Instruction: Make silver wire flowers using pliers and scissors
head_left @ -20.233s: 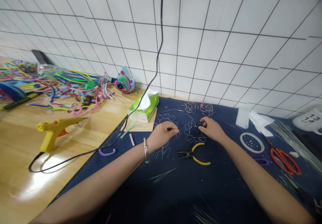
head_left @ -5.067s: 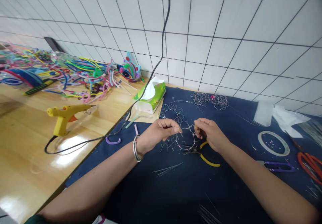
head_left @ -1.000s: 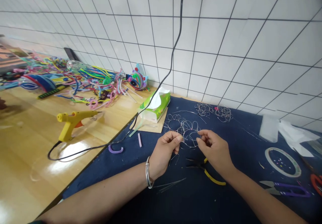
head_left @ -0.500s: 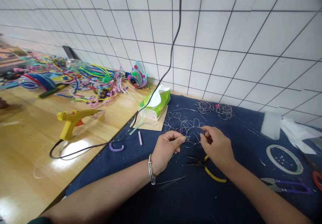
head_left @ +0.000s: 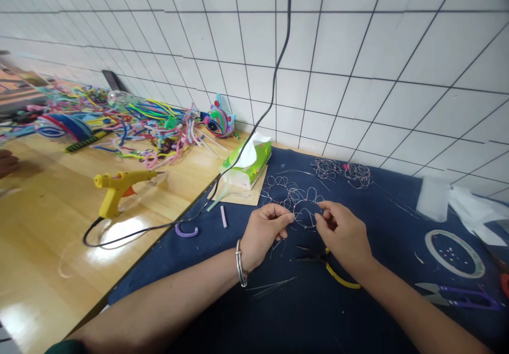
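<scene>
A looped wire ring, shaped like a flower with thin petals, is held between my two hands above the dark blue cloth. My left hand pinches its left side between thumb and forefinger. At its right side my right hand grips the wire with closed fingertips. Just behind lies a similar flower-shaped wire piece, overlapping it in view. Below my hands are pliers with yellow handles, partly hidden by my right hand, and several loose straight wires.
Further back sit bundled wire loops and a green tissue pack. A yellow glue gun lies left, its black cord crossing the view. Purple-handled snips and a shallow round dish are right. Colourful pipe cleaners cover the far left.
Both hands stay nearly in place on the wire ring. The whole view has shifted slightly, and more of another person's hand shows at the left edge.
</scene>
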Tool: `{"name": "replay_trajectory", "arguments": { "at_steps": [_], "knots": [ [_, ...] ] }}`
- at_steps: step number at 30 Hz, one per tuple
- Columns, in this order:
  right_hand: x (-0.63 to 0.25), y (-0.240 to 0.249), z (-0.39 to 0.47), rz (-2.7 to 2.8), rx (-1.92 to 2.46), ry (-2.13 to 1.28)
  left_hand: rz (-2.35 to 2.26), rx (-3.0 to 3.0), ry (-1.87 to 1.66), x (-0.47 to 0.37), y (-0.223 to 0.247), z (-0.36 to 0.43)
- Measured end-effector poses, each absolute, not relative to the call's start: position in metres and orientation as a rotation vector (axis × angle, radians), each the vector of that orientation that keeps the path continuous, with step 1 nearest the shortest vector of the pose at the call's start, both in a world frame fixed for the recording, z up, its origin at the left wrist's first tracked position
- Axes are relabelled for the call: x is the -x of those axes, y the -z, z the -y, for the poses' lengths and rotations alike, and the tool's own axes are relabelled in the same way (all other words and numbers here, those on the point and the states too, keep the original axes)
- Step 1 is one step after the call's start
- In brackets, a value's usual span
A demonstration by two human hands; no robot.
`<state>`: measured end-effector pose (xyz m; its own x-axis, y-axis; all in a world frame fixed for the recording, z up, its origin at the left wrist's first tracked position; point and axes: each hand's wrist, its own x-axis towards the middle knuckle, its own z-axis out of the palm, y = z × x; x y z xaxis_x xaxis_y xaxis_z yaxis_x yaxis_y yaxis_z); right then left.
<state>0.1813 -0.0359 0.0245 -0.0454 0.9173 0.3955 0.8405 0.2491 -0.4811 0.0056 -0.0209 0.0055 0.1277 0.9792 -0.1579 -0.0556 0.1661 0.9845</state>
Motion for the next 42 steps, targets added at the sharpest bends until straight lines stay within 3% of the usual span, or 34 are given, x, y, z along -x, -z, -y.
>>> {"name": "replay_trajectory", "arguments": {
  "at_steps": [21,35,42],
  "knots": [
    [-0.19,-0.023,0.028,1.879,1.68,-0.232,-1.268,-1.786,-1.161,0.0,-0.008,0.015],
    [-0.19,-0.021,0.026,1.907,1.733,-0.414,-1.154,-2.024,-1.038,-0.002,-0.009,0.017],
    [-0.191,-0.018,0.025,1.939,1.727,-0.366,-1.113,-1.875,-0.997,-0.003,-0.01,0.017]
  ]
}}
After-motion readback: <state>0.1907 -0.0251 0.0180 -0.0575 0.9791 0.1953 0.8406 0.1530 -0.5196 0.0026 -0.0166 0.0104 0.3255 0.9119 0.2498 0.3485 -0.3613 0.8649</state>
